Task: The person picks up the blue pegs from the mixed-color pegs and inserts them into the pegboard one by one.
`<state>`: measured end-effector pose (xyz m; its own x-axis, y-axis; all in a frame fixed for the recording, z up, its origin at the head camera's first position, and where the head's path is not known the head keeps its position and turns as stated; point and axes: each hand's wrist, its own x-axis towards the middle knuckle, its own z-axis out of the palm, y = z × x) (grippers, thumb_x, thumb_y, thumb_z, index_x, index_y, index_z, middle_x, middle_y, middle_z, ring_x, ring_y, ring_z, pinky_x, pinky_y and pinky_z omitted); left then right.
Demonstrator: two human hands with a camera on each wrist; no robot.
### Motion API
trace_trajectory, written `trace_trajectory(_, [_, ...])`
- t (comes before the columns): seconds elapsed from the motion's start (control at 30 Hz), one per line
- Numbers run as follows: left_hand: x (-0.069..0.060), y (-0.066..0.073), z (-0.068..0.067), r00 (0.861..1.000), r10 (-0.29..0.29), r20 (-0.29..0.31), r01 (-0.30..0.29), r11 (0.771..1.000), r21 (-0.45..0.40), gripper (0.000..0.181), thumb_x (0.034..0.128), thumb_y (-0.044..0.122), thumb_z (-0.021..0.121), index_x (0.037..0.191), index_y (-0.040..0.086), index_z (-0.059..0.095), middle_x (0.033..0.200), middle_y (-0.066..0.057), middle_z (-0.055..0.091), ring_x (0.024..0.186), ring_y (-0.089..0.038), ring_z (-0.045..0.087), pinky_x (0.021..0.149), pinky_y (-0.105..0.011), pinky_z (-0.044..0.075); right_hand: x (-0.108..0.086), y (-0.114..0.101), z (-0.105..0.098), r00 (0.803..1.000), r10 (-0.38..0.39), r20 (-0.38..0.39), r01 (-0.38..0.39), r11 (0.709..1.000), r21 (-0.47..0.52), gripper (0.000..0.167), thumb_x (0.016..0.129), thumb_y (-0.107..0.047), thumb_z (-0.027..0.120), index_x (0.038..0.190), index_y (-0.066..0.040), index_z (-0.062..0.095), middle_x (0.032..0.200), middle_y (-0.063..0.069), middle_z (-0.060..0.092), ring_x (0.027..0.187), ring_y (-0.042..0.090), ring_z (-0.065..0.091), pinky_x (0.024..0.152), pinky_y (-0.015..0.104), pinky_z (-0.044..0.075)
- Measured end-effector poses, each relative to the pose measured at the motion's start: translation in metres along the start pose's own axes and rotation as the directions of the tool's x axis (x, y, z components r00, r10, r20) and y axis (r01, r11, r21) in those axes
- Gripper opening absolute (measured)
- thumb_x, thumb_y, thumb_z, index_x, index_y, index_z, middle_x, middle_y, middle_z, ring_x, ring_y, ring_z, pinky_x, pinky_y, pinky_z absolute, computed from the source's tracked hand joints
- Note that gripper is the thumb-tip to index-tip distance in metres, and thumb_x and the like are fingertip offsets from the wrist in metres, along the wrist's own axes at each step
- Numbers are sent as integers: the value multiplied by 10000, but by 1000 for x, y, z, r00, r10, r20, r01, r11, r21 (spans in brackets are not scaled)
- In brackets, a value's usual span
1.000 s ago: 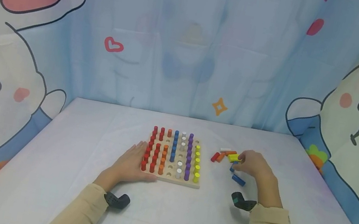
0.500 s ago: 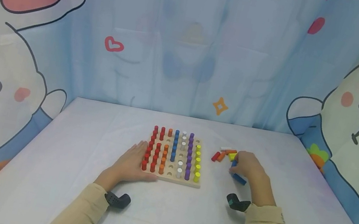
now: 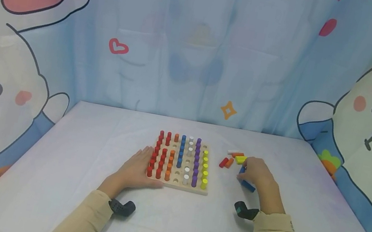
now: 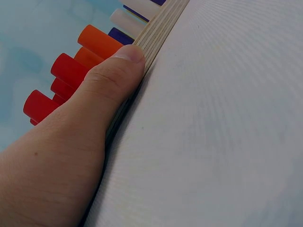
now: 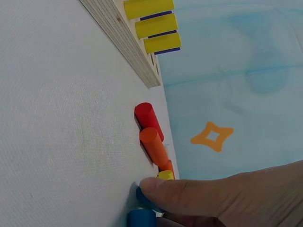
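In the head view, a wooden pegboard (image 3: 188, 189) bears upright pegs in rows of red, orange, blue, white, purple and yellow, with some bare holes. My left hand (image 3: 133, 169) rests against its left side, fingers extended, the thumb (image 4: 118, 64) lying along the front edge. Right of the board, my right hand (image 3: 260, 177) pinches a blue peg (image 5: 147, 199), its thumb on the near side and the other fingers mostly hidden. Another blue peg (image 3: 248, 186) lies right below those fingertips.
Loose red (image 3: 224, 162), orange (image 3: 229, 163), yellow (image 3: 240, 159) and white (image 3: 231, 152) pegs lie between the board and my right hand. A white cloth (image 3: 166, 228) covers the table, and a printed curtain (image 3: 179, 69) hangs behind it.
My right hand has come slightly left and down over the blue pegs, its fingers closing on one. The yellow pegs shifted a little. My left hand and the board stay put.
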<state>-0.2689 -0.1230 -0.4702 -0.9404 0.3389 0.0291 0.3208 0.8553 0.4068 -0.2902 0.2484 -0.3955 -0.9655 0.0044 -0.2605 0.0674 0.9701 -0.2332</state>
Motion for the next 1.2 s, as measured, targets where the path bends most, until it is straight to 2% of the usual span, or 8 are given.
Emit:
trace_trajectory(0.2, [1, -1, 0, 1000, 5, -4, -5, 1000, 6, 1238, 639, 830, 573, 1529, 86, 141, 1595, -77, 183, 1487, -219, 115, 1213, -401, 134, -2, -2, -1, 1000, 22, 9, -22, 1000, 17, 541, 821, -280, 737, 1168, 99, 570, 1036, 223, 609, 869, 304, 539, 830, 486, 533])
trace_trajectory(0.43, [1, -1, 0, 1000, 8, -5, -8, 1000, 9, 1243, 641, 834, 567, 1528, 78, 137, 1595, -83, 177, 1488, -218, 109, 1213, -400, 128, -1, -4, 1, 1000, 24, 2, -24, 999, 23, 542, 816, -266, 746, 1195, 78, 568, 1089, 238, 602, 898, 316, 538, 855, 510, 526])
trace_trajectory(0.77, [2, -3, 3, 1000, 11, -13, -11, 1000, 17, 1246, 634, 838, 569, 1527, 79, 147, 1592, -80, 192, 1487, -217, 119, 1213, -403, 132, -1, -7, 1, 999, 26, 19, -27, 999, 20, 525, 787, -274, 774, 1158, 58, 608, 1032, 196, 613, 877, 294, 533, 813, 462, 545])
trace_trajectory(1.0, [2, -2, 2, 1000, 12, -7, -11, 1000, 10, 1238, 636, 827, 580, 1527, 81, 152, 1592, -74, 196, 1487, -212, 118, 1214, -401, 126, -1, -9, 2, 1000, 3, 11, -4, 1000, 24, 495, 795, -236, 768, 1164, 51, 603, 1055, 197, 618, 885, 290, 542, 845, 478, 537])
trace_trajectory(1.2, [2, -2, 2, 1000, 11, -6, -11, 1000, 3, 1244, 637, 829, 579, 1527, 75, 145, 1593, -81, 185, 1488, -215, 111, 1214, -398, 123, 2, -9, 1, 1000, 22, 3, -22, 999, 45, 534, 789, -252, 774, 1207, 28, 597, 1145, 222, 604, 944, 312, 543, 886, 514, 520])
